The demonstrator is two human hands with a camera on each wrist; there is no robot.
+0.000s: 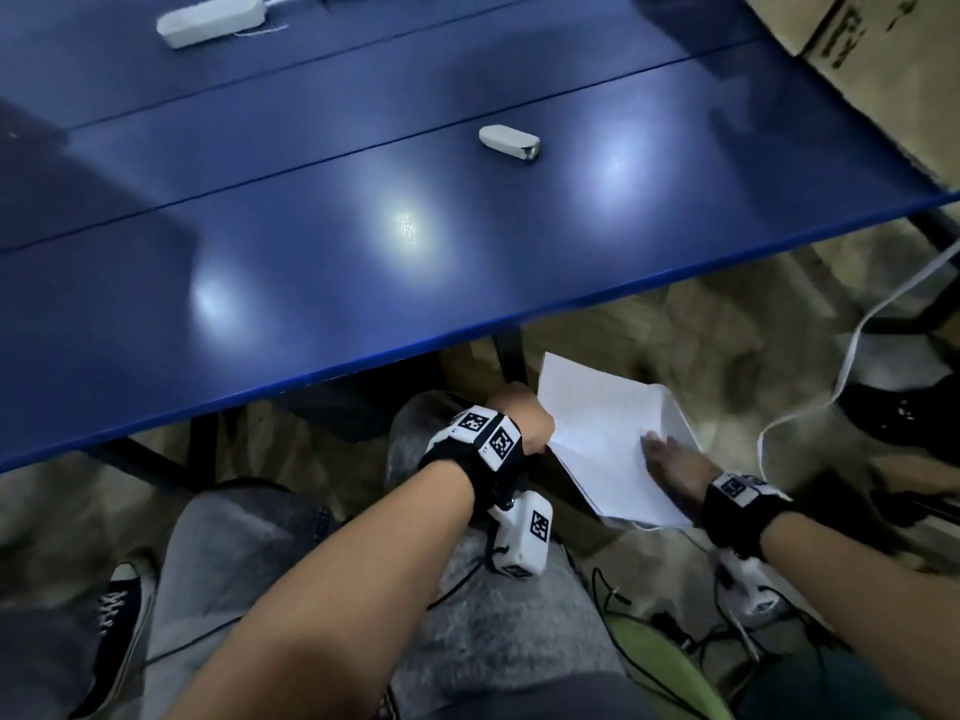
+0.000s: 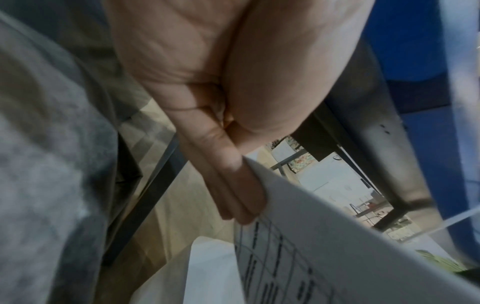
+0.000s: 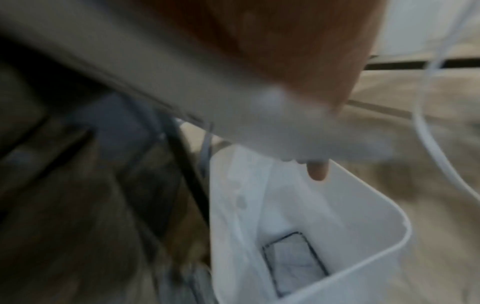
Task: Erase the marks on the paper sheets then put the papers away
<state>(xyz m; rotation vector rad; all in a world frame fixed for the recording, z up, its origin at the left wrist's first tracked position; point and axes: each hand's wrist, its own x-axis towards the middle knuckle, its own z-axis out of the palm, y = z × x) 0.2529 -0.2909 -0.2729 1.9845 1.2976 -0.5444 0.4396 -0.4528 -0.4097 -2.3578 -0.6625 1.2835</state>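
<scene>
White paper sheets (image 1: 597, 423) hang below the front edge of the blue table (image 1: 311, 283), over a white bin (image 1: 678, 418) on the floor. My left hand (image 1: 524, 418) pinches their left edge; in the left wrist view the fingers (image 2: 233, 185) clamp a sheet with a printed grid (image 2: 285, 257). My right hand (image 1: 670, 457) grips the right side of the sheets, one fingertip (image 3: 318, 170) showing under the blurred paper (image 3: 285, 127). The open bin (image 3: 405, 226) sits right beneath and holds white sheets. A white eraser (image 1: 509, 142) lies on the table.
A long white block (image 1: 210, 20) with a cord lies at the table's far left. A cardboard box (image 1: 883, 70) stands at the far right. A white cable (image 1: 852, 345) trails over the floor by the bin. My knees and a black shoe (image 1: 111, 615) are below.
</scene>
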